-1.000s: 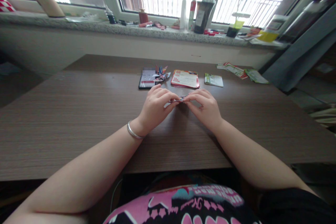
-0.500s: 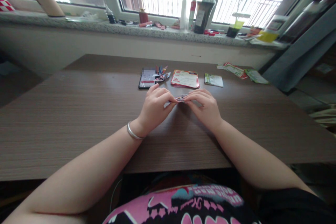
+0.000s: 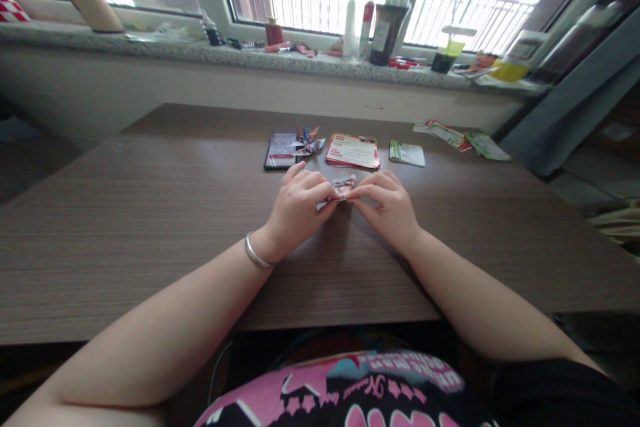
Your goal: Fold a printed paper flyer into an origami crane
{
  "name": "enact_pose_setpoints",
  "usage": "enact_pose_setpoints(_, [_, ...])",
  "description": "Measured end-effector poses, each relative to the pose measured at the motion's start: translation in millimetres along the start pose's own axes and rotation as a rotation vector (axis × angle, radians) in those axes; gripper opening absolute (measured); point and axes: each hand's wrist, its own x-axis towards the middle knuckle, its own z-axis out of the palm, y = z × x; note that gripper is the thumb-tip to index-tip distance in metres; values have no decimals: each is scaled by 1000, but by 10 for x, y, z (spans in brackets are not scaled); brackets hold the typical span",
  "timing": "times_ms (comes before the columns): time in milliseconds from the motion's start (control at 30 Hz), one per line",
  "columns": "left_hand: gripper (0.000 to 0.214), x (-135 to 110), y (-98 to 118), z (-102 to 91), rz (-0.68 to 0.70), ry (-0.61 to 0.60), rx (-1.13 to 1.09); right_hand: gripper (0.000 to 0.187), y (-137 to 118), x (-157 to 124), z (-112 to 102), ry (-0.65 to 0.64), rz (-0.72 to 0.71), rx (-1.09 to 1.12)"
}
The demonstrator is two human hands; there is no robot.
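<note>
Between my two hands is a small piece of folded printed paper (image 3: pixel 345 185), held just above the table. My left hand (image 3: pixel 303 205) pinches its left side between thumb and fingers. On the other side, my right hand (image 3: pixel 387 205) grips the paper's near right edge with its fingertips. The fingers hide part of the paper. Beyond my left hand, folded paper cranes (image 3: pixel 309 145) rest against a phone (image 3: pixel 280 152) that lies with its screen up. A stack of red-edged printed sheets (image 3: pixel 353 151) lies just past the held paper.
A small stack of green and white cards (image 3: pixel 407 153) lies right of the sheets. Paper strips (image 3: pixel 447 135) and a green packet (image 3: pixel 487 146) are at the table's far right. Bottles, a dark cup (image 3: pixel 384 30) and small items line the stone windowsill (image 3: pixel 180 50) behind the table (image 3: pixel 150 213).
The paper has tilted up, so more of its printed face shows above my fingers. Both hands have shifted only slightly, my right one a little to the left.
</note>
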Motion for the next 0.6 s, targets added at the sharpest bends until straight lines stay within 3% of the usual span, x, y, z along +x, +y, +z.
enact_pose_setpoints(600, [20, 5, -5, -8, 100, 0, 30, 7, 14, 1, 37, -27, -58, -83])
